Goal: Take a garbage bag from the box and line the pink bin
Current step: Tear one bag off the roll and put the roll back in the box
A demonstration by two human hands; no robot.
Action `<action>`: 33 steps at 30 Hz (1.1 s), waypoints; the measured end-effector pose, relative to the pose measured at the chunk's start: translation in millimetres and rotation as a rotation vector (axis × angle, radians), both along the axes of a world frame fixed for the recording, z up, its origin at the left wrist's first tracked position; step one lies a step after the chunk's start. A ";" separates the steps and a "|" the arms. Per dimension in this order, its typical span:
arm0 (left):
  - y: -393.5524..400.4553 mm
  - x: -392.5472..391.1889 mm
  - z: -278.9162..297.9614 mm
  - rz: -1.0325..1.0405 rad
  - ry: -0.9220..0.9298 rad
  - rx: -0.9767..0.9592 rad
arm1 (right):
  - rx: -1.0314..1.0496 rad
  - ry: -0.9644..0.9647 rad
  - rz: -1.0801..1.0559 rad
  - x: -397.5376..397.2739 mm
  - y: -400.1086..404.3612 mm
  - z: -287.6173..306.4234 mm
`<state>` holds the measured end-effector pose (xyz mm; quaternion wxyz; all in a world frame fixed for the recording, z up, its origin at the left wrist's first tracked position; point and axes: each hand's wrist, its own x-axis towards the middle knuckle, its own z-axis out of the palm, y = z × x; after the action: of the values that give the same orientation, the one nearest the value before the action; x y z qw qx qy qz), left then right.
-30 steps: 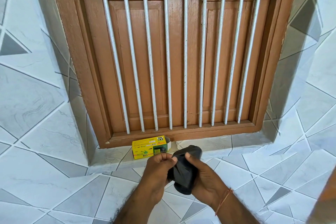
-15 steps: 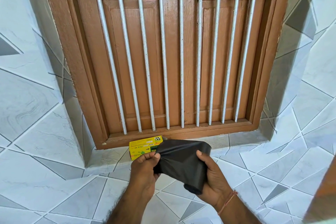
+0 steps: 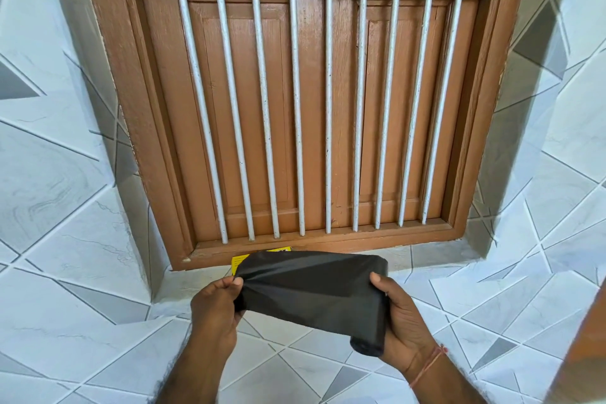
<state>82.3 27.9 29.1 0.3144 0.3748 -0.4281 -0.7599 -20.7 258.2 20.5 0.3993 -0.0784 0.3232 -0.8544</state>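
Observation:
A black garbage bag roll (image 3: 311, 295) is stretched between my two hands in front of the window sill. My left hand (image 3: 214, 311) pinches the loose end of the bag. The rolled part lies in my right hand (image 3: 405, 325), thumb on top. Behind the bag, only a corner of the yellow box (image 3: 238, 264) shows on the sill. The pink bin is out of view.
A brown wooden window (image 3: 311, 108) with white vertical bars fills the wall ahead. Grey and white tiled walls surround it, with a tiled sill (image 3: 426, 256) below. A brown edge (image 3: 583, 338) shows at the far right.
My hands have moved apart and the bag has unrolled wider between them. The view has come closer to the window, and the bag now hides most of the yellow box.

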 end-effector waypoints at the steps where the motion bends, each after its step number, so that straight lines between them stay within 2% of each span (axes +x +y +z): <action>1: -4.9 3.3 -1.5 0.025 -0.039 -0.051 | -0.007 0.000 -0.018 -2.0 2.0 1.6; 3: -12.7 12.6 -4.7 0.084 -0.228 -0.326 | -0.011 0.003 -0.036 -4.6 5.0 5.2; 6: -12.3 23.2 -1.1 0.178 -0.772 -1.100 | 0.053 0.024 0.021 -3.1 5.4 6.6; 7: -7.3 22.7 1.8 0.237 -0.776 -1.302 | 0.109 0.050 0.055 -1.4 3.7 7.6; 8: 2.7 19.6 9.6 0.245 -0.681 -1.435 | 0.162 0.079 0.084 0.6 0.9 10.0; 9: 16.0 17.4 19.3 0.139 -0.511 -1.440 | 0.203 0.103 0.108 4.1 -2.4 11.8; 10: 30.7 10.5 30.1 -0.067 -0.350 -1.341 | 0.219 0.134 0.132 7.3 -5.3 15.8; 12: 53.0 -4.1 42.3 -0.545 -0.163 -1.078 | 0.200 0.202 0.197 16.7 -11.7 25.5; 14: 59.5 -18.0 41.2 -0.760 -0.067 -0.923 | 0.172 0.211 0.238 20.4 -15.0 30.7; 18: 52.8 -16.1 33.4 -0.760 -0.024 -0.810 | 0.158 0.119 0.212 11.8 -7.0 30.7; 24: 23.7 -10.2 54.1 -0.868 -0.108 -0.926 | 0.110 0.116 0.230 13.9 6.2 22.3; 28: -3.7 -1.9 60.9 -0.838 -0.140 -0.857 | 0.121 0.096 0.200 11.1 6.5 16.4; 33: -33.4 7.5 59.3 -0.772 -0.310 -0.951 | 0.146 0.070 0.152 8.4 4.8 17.4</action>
<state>89.8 -5.5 88.4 0.0842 0.1184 -0.8639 -0.4822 -12.3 262.9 37.9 0.4563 -0.1032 0.3914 -0.7924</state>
